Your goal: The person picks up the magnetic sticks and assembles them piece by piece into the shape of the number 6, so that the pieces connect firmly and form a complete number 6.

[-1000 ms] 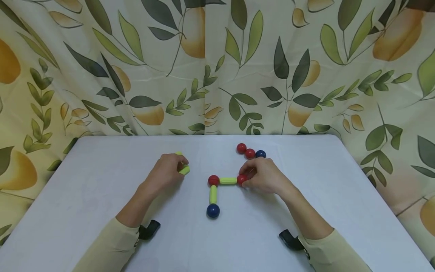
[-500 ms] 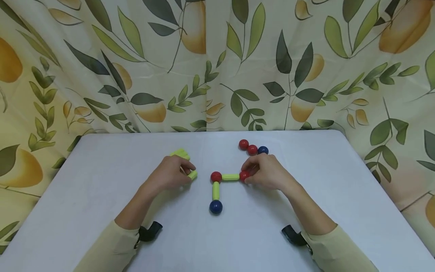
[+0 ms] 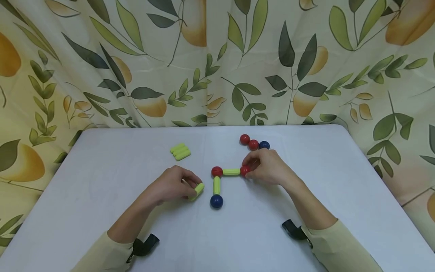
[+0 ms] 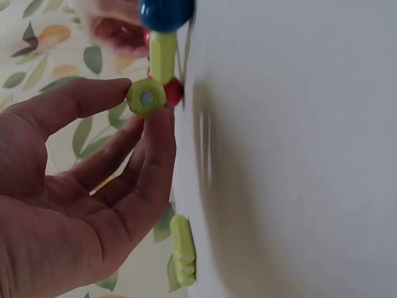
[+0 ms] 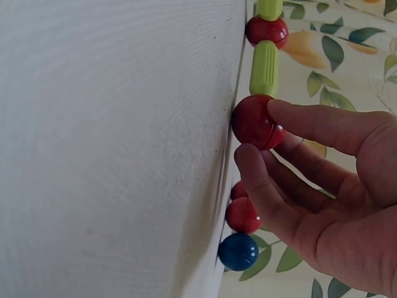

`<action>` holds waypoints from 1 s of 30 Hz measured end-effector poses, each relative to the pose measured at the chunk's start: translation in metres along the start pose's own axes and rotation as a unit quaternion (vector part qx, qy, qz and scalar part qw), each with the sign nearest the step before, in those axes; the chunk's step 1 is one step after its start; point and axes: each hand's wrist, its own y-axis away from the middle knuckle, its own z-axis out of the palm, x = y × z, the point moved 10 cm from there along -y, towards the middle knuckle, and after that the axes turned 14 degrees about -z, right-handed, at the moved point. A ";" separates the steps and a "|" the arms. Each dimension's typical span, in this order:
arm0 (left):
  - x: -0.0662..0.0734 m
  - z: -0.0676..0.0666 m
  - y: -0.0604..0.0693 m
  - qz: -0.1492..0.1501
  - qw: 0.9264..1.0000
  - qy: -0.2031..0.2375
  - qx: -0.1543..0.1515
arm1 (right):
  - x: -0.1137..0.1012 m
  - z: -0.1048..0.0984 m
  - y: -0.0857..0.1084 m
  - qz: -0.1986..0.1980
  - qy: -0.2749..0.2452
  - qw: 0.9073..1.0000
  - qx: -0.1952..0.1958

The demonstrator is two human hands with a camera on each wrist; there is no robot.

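My left hand [image 3: 175, 185] pinches a yellow-green magnetic rod [image 4: 146, 98] between thumb and finger; a silvery disc shows in its end. Right of it on the table lies an L-shaped chain: a blue ball [image 3: 216, 201], a green rod [image 3: 216, 185], a red corner ball [image 3: 216, 172], another green rod [image 3: 231, 172] and a second red ball [image 5: 254, 122]. My right hand [image 3: 268, 166] holds that second red ball by thumb and fingertips. In the head view the held rod is a short way left of the chain, apart from it.
Several green rods [image 3: 180, 152] lie side by side at the back left of the white table [image 3: 112, 158]. Behind my right hand sit two loose red balls [image 3: 253, 144] and a blue ball [image 3: 264, 146] in a row. A patterned curtain [image 3: 136, 75] hangs behind the table's far edge.
My left hand has drawn one rod away from the group at the back and brought it toward me and to the right. My right hand stays at the red ball. The head view has tilted slightly.
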 end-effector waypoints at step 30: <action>-0.026 0.069 0.025 -0.065 0.979 0.144 -0.128 | -0.001 0.001 0.001 0.007 0.000 1.000 -0.003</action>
